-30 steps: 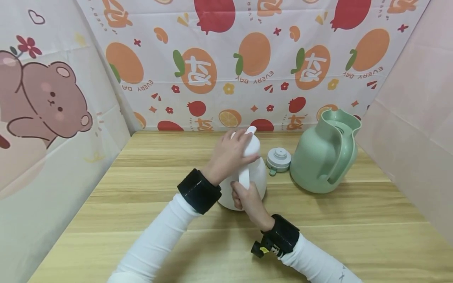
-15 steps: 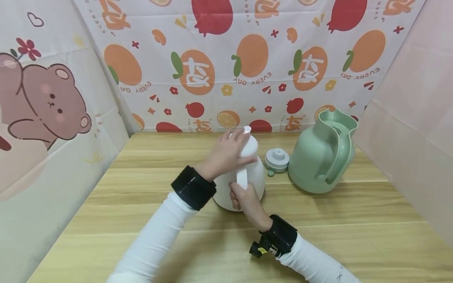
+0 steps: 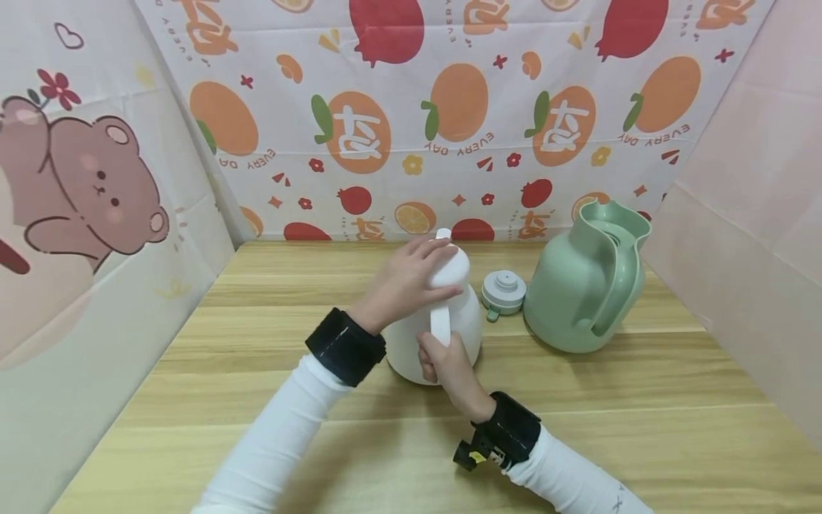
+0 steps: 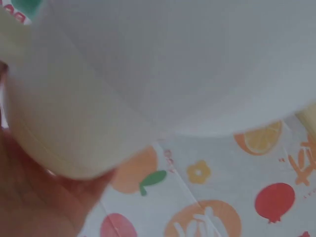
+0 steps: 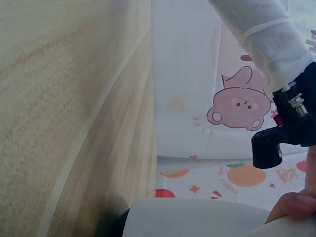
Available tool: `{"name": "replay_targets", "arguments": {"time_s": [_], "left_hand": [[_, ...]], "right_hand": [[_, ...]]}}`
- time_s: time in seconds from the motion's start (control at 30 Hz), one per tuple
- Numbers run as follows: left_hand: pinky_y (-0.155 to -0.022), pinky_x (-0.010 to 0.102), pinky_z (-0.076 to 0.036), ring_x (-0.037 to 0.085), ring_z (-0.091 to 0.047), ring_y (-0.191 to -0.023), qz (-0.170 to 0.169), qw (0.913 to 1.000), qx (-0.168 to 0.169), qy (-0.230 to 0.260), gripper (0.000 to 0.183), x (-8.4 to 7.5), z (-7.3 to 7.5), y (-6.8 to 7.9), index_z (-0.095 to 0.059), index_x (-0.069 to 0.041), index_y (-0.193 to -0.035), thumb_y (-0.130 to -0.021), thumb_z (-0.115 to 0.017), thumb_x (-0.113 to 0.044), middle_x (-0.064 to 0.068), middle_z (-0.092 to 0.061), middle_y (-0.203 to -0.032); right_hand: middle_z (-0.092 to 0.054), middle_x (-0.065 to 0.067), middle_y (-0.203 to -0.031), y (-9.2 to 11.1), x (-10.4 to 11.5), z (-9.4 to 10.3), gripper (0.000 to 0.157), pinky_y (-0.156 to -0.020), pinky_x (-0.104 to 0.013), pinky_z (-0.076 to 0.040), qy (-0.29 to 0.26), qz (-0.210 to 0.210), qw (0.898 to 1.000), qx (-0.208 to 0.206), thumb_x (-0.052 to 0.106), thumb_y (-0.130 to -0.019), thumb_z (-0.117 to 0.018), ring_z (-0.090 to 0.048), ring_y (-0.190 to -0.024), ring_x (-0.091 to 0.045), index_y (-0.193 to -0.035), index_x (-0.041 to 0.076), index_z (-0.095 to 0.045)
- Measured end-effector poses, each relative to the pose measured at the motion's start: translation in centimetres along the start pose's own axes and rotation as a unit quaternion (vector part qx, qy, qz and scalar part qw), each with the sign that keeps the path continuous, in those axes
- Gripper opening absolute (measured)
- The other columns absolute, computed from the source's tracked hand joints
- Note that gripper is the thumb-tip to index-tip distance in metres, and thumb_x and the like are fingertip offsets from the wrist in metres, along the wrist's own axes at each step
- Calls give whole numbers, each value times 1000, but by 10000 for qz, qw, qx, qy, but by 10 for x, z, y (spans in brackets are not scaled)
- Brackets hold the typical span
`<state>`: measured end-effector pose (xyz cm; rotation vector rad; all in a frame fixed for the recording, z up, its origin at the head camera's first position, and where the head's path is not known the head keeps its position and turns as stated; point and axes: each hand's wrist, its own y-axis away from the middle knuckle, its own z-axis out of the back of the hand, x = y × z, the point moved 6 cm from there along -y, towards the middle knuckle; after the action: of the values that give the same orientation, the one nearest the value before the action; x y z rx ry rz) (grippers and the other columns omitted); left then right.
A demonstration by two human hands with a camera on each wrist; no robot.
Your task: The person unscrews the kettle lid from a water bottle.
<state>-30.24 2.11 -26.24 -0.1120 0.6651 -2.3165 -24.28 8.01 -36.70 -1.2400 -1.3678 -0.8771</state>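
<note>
A white thermos jug stands upright mid-table in the head view. My left hand grips its rounded white lid from above, fingers across the top and thumb at the near side. Behind the fingers a small white tab pokes out. Below, my right hand is wrapped round the jug's handle. In the left wrist view, fingers curl round the pale lid. The right wrist view catches part of the white jug with a thumb beside it.
A grey stopper with a small green tab lies right of the white jug. Farther right stands a green jug, its handle toward the near right. Printed cloth hangs behind the wooden table and at both sides.
The lid's tab has swung leftward at the back, the left hand and wrist turning with it. The right hand keeps its hold on the handle; the jug stays about in place.
</note>
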Motion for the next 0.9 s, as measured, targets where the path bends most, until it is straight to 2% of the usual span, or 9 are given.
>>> {"name": "replay_targets", "arguments": {"time_s": [0.23, 0.37, 0.47, 0.57, 0.67, 0.73, 0.8, 0.9], "left_hand": [[-95, 46, -34, 33, -41, -118, 800, 9944, -73, -686, 60, -11, -3, -1, -52, -11, -126, -82, -61, -52, 11, -49, -130], [-91, 46, -37, 34, -44, -113, 1004, 9901, -306, -933, 61, -15, -5, -1, -55, -8, -123, -82, -60, -53, 13, -50, -128], [-91, 46, -36, 34, -43, -114, 1037, 9902, -273, -900, 64, -14, -7, 0, -54, -8, -125, -82, -60, -54, 14, -49, -129], [-97, 50, -29, 35, -36, -121, 780, 9951, -158, -583, 63, -10, -7, 1, -51, -8, -127, -82, -61, -52, 14, -44, -134], [-103, 50, -20, 36, -29, -128, 177, 9997, -165, 65, 54, -6, -5, 4, -52, -9, -125, -83, -65, -40, 13, -42, -136], [-106, 47, -16, 36, -27, -130, -324, 9983, -220, 436, 47, -4, -2, 7, -55, -8, -124, -84, -66, -31, 11, -45, -135], [-107, 42, -13, 34, -28, -130, -687, 9948, -247, 710, 44, -3, 0, 9, -55, -7, -124, -85, -66, -24, 10, -47, -133], [-108, 38, -12, 33, -29, -130, -855, 9933, -267, 731, 44, -3, 3, 9, -54, -7, -126, -86, -64, -25, 8, -49, -131]], "right_hand": [[-29, 1, -45, 0, -1, 1, 32, -41, -22, -21, -69, -78, 9999, -59, 10, -86, -46, -27, -39, -10, -56, 8, -34], [-29, 1, -46, 0, 0, 2, 31, -42, -22, -21, -135, -100, 9998, -118, 10, -88, -47, -27, -39, -10, -59, 7, -36], [-29, 1, -47, 0, 0, 3, 31, -41, -22, -21, -110, -107, 9998, -113, 10, -88, -47, -27, -39, -9, -59, 8, -36], [-30, 1, -46, 0, -1, 2, 31, -41, -23, -21, -94, -91, 9999, -69, 9, -87, -46, -28, -39, -10, -58, 7, -36], [-31, 1, -46, 0, -2, 1, 32, -41, -23, -22, -17, -47, 10000, -21, 9, -86, -46, -28, -40, -11, -56, 7, -36], [-31, 1, -45, -1, -2, 1, 31, -41, -23, -22, 15, -24, 10000, -36, 9, -86, -46, -28, -40, -11, -56, 7, -37], [-32, 1, -45, -1, -2, 1, 32, -41, -23, -22, 71, -15, 10000, -51, 10, -85, -46, -28, -40, -11, -55, 7, -37], [-32, 1, -45, -2, 2, 2, 33, -41, -24, -22, 75, -73, 9999, -77, 7, -86, -45, -28, -40, -12, -54, 7, -37]]}}
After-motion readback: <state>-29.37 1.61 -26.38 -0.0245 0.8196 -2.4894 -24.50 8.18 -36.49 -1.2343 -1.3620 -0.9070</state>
